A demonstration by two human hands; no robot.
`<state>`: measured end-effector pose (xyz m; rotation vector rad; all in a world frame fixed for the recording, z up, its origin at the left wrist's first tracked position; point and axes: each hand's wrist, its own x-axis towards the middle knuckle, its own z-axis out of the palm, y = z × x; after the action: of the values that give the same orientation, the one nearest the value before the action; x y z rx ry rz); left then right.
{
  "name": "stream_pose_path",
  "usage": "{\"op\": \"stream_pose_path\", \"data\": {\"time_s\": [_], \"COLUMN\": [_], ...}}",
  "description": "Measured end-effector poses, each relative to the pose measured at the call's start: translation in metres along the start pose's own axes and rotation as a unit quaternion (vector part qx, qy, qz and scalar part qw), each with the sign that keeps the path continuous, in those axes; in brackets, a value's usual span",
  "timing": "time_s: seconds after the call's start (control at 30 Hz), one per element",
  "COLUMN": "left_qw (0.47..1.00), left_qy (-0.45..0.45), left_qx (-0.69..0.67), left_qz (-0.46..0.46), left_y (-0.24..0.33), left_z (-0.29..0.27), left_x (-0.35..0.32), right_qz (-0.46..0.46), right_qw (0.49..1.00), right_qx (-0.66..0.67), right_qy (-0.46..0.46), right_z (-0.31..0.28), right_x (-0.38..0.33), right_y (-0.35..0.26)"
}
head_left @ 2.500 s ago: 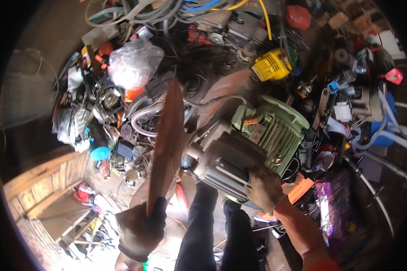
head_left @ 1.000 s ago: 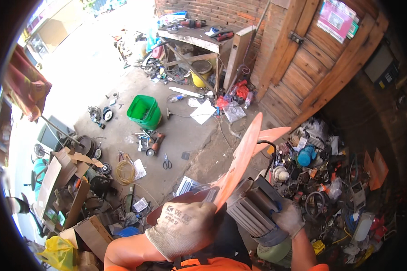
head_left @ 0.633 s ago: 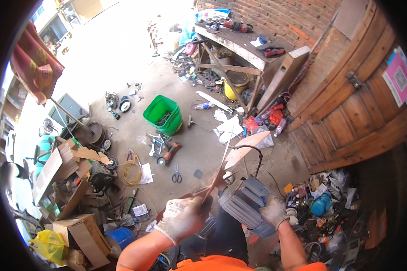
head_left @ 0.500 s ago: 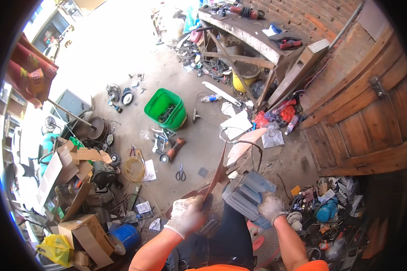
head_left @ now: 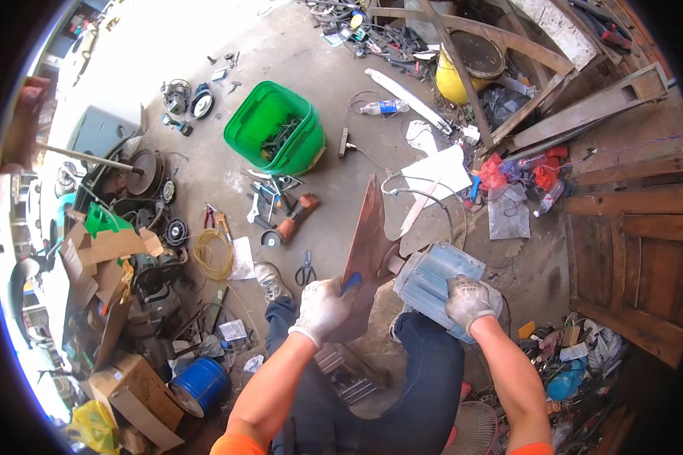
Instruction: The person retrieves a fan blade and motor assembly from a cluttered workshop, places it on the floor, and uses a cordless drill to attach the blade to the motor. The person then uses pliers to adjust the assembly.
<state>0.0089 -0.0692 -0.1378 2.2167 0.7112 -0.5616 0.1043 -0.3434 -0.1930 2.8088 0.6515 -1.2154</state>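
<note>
My left hand (head_left: 326, 309), in a pale work glove, is closed on the edge of a reddish-brown fan blade (head_left: 366, 250). The blade joins the shaft of a grey-blue finned electric motor (head_left: 436, 277) above my right thigh. Gloved too, my right hand (head_left: 470, 300) grips the motor's casing from the right; its fingertips are partly hidden among the fins. A paler blade (head_left: 420, 208) points away beyond the shaft, seen nearly edge-on. From the motor, a dark cable (head_left: 440, 206) loops out over the floor.
A green bucket (head_left: 311, 144) holding dark parts stands ahead. Near it lie an angle grinder (head_left: 296, 216), scissors (head_left: 306, 269) and coiled yellow tubing (head_left: 212, 254). Cardboard boxes (head_left: 133, 394) and a blue drum (head_left: 201, 385) are left; a wooden door (head_left: 622, 258) and scrap (head_left: 561, 364) are right.
The brown blade has turned from nearly edge-on to showing its broad face, while the paler one has narrowed. My view has shifted, bringing my shoe and legs further into sight. Both hands keep their grip.
</note>
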Motion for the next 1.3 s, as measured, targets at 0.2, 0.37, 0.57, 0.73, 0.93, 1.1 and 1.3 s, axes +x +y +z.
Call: {"op": "stream_pose_path", "data": {"time_s": [0.2,0.37,0.57,0.73,0.93,1.1,1.3], "left_qw": [0.985,0.970,0.942,0.953,0.959,0.965,0.954], "left_qy": [0.012,-0.087,-0.132,-0.110,-0.082,0.167,0.103], "left_qx": [-0.149,-0.224,-0.300,-0.265,-0.244,-0.165,0.278], "left_qz": [0.084,-0.045,-0.072,-0.094,-0.116,-0.117,-0.032], "left_y": [-0.076,-0.120,-0.151,-0.190,-0.257,-0.354,-0.459], "left_z": [0.020,0.008,0.008,0.030,0.041,0.071,0.110], "left_x": [0.131,0.191,0.271,0.327,0.389,0.379,0.363], "right_qz": [0.043,0.009,0.006,-0.038,-0.102,-0.113,-0.094], "right_qw": [0.997,0.989,0.974,0.958,0.924,0.897,0.880], "right_qx": [-0.053,-0.144,-0.205,-0.273,-0.350,-0.402,-0.406], "right_qy": [-0.031,-0.015,-0.096,-0.083,-0.117,-0.144,-0.226], "right_z": [-0.012,-0.013,-0.031,0.009,0.023,0.054,0.085], "right_x": [0.089,0.125,0.188,0.242,0.297,0.325,0.357], "right_y": [-0.020,-0.064,-0.108,-0.123,-0.190,-0.239,-0.288]}}
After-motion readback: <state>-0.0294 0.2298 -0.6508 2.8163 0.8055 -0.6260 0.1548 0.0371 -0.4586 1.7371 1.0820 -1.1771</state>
